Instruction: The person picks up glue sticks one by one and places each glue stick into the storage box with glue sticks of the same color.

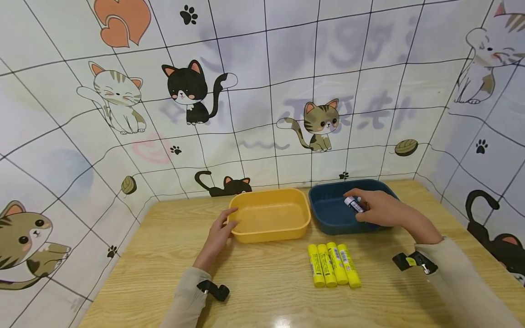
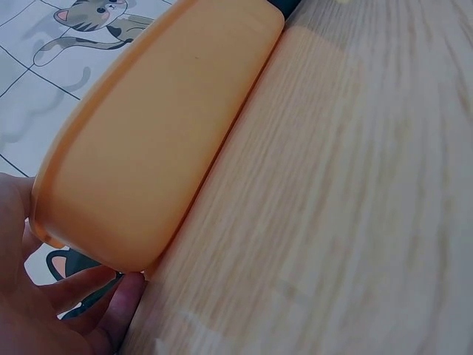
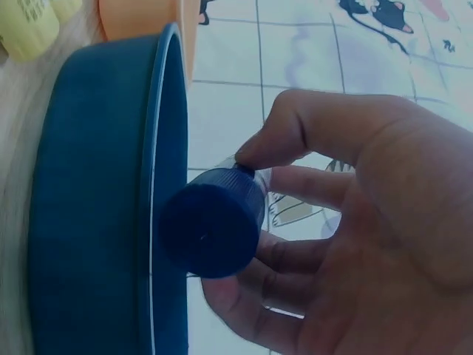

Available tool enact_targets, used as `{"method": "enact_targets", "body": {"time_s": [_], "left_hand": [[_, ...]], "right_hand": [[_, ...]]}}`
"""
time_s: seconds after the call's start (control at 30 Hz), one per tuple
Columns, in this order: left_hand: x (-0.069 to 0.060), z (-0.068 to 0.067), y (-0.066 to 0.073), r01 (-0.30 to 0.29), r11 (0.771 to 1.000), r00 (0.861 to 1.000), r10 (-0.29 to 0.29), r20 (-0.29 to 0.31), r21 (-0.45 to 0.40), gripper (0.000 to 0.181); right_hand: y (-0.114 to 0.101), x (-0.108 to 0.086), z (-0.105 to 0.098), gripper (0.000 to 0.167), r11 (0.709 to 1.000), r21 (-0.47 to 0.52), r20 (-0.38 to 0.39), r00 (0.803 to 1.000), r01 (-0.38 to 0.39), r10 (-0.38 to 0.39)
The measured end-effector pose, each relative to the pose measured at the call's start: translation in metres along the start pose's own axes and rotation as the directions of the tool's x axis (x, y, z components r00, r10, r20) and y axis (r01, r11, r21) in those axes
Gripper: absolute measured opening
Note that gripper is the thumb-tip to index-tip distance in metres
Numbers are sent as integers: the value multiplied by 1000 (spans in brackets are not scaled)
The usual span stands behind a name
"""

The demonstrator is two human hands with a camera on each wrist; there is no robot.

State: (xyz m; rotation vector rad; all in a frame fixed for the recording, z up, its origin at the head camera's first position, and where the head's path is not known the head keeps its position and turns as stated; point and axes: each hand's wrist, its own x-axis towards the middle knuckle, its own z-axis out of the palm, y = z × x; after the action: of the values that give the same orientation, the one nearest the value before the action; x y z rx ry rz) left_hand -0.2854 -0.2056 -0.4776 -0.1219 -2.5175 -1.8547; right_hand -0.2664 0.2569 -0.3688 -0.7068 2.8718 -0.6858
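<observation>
Tilted blue-ended stick (image 1: 353,204) over blue basin (image 1: 328,210); yellow basin (image 1: 270,216) alongside.

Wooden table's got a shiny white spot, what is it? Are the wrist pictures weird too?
Head view: that bottom-edge spot on the wooden table is glare, probably from a lamp; left wrist view: the yellow tub looks orange; right wrist view: colours lean blue, the held glue stick looks dark, and print on the yellow glue sticks is blurry.
</observation>
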Motion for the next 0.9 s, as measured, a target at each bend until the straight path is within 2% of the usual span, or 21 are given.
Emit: {"method": "enact_targets", "body": {"time_s": [0.17, 0.23, 0.37, 0.6, 0.77, 0.9], "left_hand": [[0, 0, -1, 0, 1000, 1000, 0, -8, 9, 43], [2, -1, -7, 4, 1000, 1000, -4, -18, 17, 43], [2, -3, -6, 15, 1000, 999, -15, -30, 16, 42], [3, -3, -7, -2, 1000, 1000, 2, -27, 12, 43], [3, 0, -8, -1, 1000, 1000, 1, -21, 12, 43], [2, 1, -5, 6, 1000, 1000, -6, -21, 16, 43]], "right_hand": [[7, 9, -6, 59, 999, 31, 3, 1000, -16, 16], [10, 14, -7, 58, 999, 27, 7, 1000, -24, 24], [15, 27, -6, 58, 999, 16, 47, 998, -46, 45], [22, 44, -6, 56, 995, 29, 104, 991, -91, 88], [28, 52, 0, 54, 995, -26, 114, 988, -99, 101], [35, 58, 5, 53, 989, -49, 141, 979, -138, 144]]}}
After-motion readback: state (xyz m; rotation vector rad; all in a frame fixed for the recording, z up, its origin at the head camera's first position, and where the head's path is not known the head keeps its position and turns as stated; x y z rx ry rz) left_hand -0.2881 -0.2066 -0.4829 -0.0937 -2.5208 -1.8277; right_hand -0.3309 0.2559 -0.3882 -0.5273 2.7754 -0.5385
